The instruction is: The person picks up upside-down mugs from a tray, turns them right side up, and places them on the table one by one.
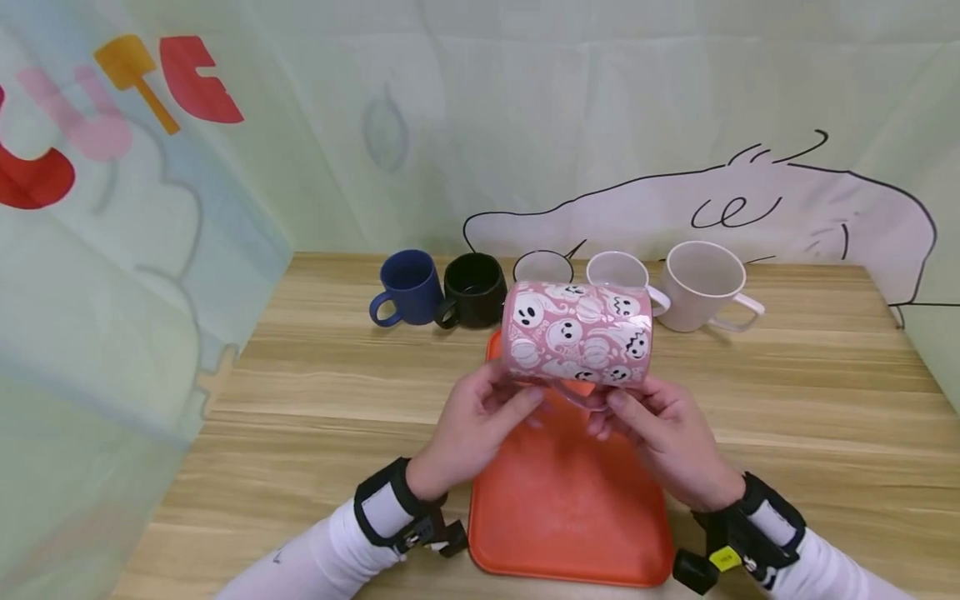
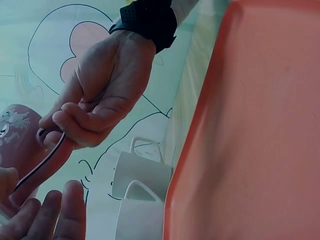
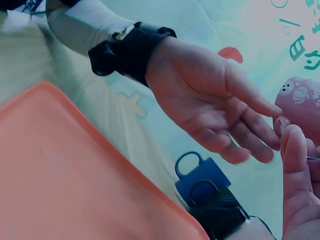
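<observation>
A pink mug (image 1: 577, 329) with white ghosts and pumpkins is held on its side above the orange tray (image 1: 570, 517), its handle (image 1: 577, 397) turned down toward the person. My left hand (image 1: 468, 425) holds the mug at its left end, with the thumb by the handle. On the right, my right hand (image 1: 675, 442) pinches the handle between thumb and fingers. The left wrist view shows the right hand (image 2: 107, 92) curled at the handle. Across the right wrist view, the left hand (image 3: 210, 97) reaches to the mug (image 3: 300, 97), its lower fingers loosely extended.
Along the back of the wooden table (image 1: 337, 392) stands a row: a blue mug (image 1: 412, 287), a black mug (image 1: 476, 296), a white mug with a dark rim (image 1: 543, 268), another white mug (image 1: 617, 270) and a larger white mug (image 1: 701, 287). Printed cloth walls enclose the table.
</observation>
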`<state>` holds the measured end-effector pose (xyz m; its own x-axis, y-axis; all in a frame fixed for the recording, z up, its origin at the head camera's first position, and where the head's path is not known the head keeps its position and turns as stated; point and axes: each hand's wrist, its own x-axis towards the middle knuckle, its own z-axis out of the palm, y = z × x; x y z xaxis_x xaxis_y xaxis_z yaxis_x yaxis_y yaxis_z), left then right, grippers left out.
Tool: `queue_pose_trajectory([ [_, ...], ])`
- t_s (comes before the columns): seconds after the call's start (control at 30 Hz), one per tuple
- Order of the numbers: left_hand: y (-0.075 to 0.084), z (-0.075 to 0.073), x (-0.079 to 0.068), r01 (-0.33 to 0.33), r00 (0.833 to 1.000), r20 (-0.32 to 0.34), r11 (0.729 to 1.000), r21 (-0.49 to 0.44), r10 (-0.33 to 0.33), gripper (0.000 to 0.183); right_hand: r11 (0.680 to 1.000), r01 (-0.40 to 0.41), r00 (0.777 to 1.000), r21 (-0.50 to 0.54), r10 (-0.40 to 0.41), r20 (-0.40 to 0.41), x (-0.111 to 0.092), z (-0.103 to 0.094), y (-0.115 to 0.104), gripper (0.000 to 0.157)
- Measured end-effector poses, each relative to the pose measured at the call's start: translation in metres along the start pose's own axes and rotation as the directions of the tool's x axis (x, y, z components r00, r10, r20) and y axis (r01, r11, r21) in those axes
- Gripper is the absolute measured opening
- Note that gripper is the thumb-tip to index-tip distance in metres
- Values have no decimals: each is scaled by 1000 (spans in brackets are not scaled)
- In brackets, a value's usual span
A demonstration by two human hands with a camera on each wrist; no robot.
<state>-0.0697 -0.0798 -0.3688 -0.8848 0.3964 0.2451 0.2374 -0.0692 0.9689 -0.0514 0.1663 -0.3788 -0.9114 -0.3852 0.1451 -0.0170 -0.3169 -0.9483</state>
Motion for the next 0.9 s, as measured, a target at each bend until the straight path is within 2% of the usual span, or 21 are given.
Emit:
queue_pose_trajectory([
  [0.13,0,-8,-2,15,1000,-14,1000,4,-15,29,1000,20,1000,-20,-20,-14,-2,-8,-4,22],
  [0.3,4,-19,-4,4,998,-66,1000,4,-4,33,996,71,997,-45,-72,-36,-4,-18,-12,25],
  [0.4,7,-28,-5,-15,995,-101,998,55,20,35,990,103,992,-91,-109,-60,-5,-25,-20,27],
  [0.57,11,-44,-6,-42,985,-157,982,182,71,34,962,243,965,-124,-253,-70,-8,-38,-34,33],
  [0.7,14,-59,-6,-54,975,-189,944,325,120,35,936,328,936,-126,-340,-87,-10,-49,-46,33],
  [0.9,13,-77,-7,-83,962,-178,841,534,208,38,907,369,905,-203,-400,-145,-16,-66,-65,30],
])
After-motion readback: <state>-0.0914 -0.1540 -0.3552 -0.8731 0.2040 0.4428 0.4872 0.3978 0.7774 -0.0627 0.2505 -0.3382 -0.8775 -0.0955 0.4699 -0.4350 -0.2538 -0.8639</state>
